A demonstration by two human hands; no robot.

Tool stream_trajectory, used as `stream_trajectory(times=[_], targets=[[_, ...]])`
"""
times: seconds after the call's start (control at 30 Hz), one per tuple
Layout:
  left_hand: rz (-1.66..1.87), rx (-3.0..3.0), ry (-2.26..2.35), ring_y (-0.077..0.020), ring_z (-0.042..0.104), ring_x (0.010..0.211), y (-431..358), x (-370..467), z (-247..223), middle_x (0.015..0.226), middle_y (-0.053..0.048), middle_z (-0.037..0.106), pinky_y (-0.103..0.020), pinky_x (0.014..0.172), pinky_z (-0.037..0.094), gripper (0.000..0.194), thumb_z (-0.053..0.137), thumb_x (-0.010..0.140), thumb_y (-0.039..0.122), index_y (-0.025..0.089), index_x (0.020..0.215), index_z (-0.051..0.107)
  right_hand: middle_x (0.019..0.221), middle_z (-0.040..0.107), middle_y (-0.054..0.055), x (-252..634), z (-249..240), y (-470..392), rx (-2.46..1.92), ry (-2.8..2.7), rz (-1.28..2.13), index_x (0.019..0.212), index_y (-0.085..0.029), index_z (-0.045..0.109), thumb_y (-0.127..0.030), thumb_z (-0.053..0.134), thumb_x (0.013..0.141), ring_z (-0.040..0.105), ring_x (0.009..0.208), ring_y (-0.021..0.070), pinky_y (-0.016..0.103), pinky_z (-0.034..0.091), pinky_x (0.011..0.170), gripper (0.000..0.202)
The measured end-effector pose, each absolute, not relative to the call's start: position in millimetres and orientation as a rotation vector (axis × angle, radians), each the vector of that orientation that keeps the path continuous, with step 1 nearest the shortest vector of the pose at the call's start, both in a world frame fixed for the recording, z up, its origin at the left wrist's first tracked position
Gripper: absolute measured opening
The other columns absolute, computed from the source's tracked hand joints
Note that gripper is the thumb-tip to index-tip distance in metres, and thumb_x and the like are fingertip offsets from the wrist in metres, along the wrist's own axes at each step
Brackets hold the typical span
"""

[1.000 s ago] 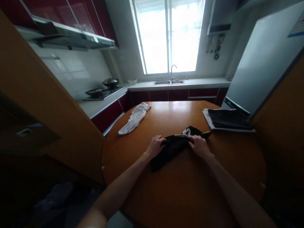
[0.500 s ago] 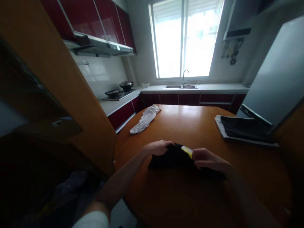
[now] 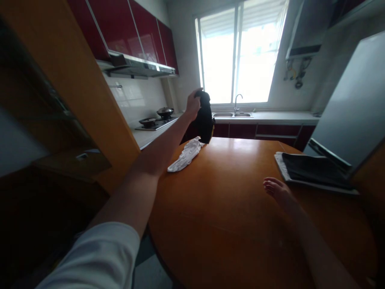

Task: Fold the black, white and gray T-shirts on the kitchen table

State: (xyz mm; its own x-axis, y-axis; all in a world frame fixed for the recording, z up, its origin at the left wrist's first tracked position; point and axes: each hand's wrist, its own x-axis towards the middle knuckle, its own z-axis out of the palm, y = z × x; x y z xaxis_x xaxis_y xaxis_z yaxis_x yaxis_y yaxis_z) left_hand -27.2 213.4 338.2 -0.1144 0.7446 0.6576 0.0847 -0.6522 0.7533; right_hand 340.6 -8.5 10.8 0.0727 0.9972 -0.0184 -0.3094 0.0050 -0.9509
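Note:
My left hand (image 3: 193, 105) is stretched out over the far left of the table, closed around the upper end of a black cloth item (image 3: 205, 116). The cloth hangs down from it, folded, with a bit of yellow at its lower right edge; its exact kind is unclear. Just below the cloth, a crumpled white cloth (image 3: 187, 155) lies on the table's far left. My right hand (image 3: 277, 189) hovers over the right side of the table, holding nothing, its fingers loosely bent.
The round wooden table (image 3: 222, 200) fills the foreground. At its right lies a flat stack of folded dark and light cloth (image 3: 315, 170). Behind are a counter with a sink (image 3: 233, 115), a stove with pans (image 3: 165, 112), and a fridge (image 3: 357, 104) at right.
My left hand has lifted the black cloth off the table and carried it forward to the far left. My right hand has let go of it and moved slightly right.

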Motion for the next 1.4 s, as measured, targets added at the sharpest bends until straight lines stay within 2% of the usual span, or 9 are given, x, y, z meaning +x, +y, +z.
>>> stream_trajectory(times=[0.17,0.3,0.43,0.53,0.7,0.87,1.0,1.2,1.4], targets=[[1.366,1.955,1.236,-0.0143,0.067,0.085,203,-92,301,0.114,-0.011,0.072,-0.026,0.076,0.053,0.050,0.051,0.090,0.011,0.012,0.140,0.056,0.086,0.073,0.007,338,3,-7,-1.048,-0.997,1.277,0.092,-0.020,0.075,-0.044,0.085,0.065,0.066,0.071,0.0168,0.028,0.050,0.063,0.038],[0.591,2.038,1.680,-0.0195,0.069,0.081,166,-145,229,0.095,-0.007,0.076,-0.028,0.075,0.054,0.048,0.068,0.070,0.011,0.012,0.117,0.074,0.087,0.074,0.008,335,2,-6,-1.111,-1.072,1.256,0.093,-0.019,0.075,-0.044,0.081,0.067,0.066,0.072,0.0165,0.026,0.049,0.062,0.036],[0.291,2.007,1.883,-0.0293,0.071,0.076,130,-175,160,0.074,-0.008,0.074,-0.035,0.074,0.056,0.028,0.080,0.052,0.010,0.013,0.080,0.078,0.080,0.074,0.008,330,0,0,-1.223,-1.131,1.189,0.086,-0.018,0.073,-0.041,0.075,0.065,0.066,0.067,0.0175,0.026,0.048,0.058,0.032],[0.314,2.073,1.990,-0.0329,0.070,0.102,111,-173,112,0.100,-0.012,0.076,-0.038,0.091,0.054,0.028,0.077,0.062,0.018,0.016,0.090,0.077,0.075,0.073,0.008,328,-7,6,-1.307,-1.161,1.016,0.081,-0.018,0.071,-0.038,0.065,0.066,0.065,0.062,0.0188,0.028,0.047,0.055,0.026],[0.569,2.234,2.019,-0.0318,0.054,0.132,89,-126,36,0.142,-0.020,0.057,-0.043,0.114,0.040,0.038,0.050,0.089,0.023,0.012,0.121,0.067,0.082,0.074,0.012,341,-14,15,-1.553,-1.134,0.408,0.083,-0.016,0.072,-0.031,0.051,0.075,0.068,0.075,0.0242,0.035,0.054,0.070,0.027],[0.810,2.383,1.699,-0.0281,0.060,0.122,81,-74,-10,0.127,-0.015,0.064,-0.041,0.113,0.043,0.032,0.044,0.090,0.029,0.016,0.104,0.070,0.129,0.064,0.022,382,-1,32,-1.768,-0.962,0.002,0.105,-0.012,0.073,-0.024,0.046,0.083,0.054,0.124,0.0328,0.047,0.039,0.107,0.037],[0.962,2.453,1.414,-0.0276,0.064,0.114,84,-63,-20,0.119,-0.010,0.068,-0.043,0.108,0.048,0.028,0.046,0.087,0.036,0.022,0.096,0.069,0.145,0.053,0.020,414,4,42,-1.899,-0.952,-0.124,0.121,-0.016,0.068,-0.017,0.044,0.088,0.040,0.137,0.0329,0.056,0.025,0.114,0.041],[0.995,2.342,1.403,-0.0292,0.067,0.107,91,-70,-18,0.109,-0.008,0.072,-0.044,0.101,0.051,0.029,0.046,0.087,0.043,0.026,0.091,0.069,0.120,0.067,0.016,428,15,33,-1.976,-1.069,-0.132,0.100,-0.019,0.069,-0.018,0.045,0.092,0.047,0.125,0.0336,0.067,0.014,0.110,0.026],[1.019,2.240,1.426,-0.0290,0.069,0.102,92,-68,-15,0.106,-0.006,0.074,-0.041,0.096,0.053,0.034,0.046,0.087,0.049,0.025,0.094,0.070,0.105,0.072,0.012,353,43,16,-1.840,-1.350,-0.040,0.095,-0.020,0.071,-0.029,0.051,0.097,0.062,0.101,0.0257,0.038,0.042,0.095,0.023]])
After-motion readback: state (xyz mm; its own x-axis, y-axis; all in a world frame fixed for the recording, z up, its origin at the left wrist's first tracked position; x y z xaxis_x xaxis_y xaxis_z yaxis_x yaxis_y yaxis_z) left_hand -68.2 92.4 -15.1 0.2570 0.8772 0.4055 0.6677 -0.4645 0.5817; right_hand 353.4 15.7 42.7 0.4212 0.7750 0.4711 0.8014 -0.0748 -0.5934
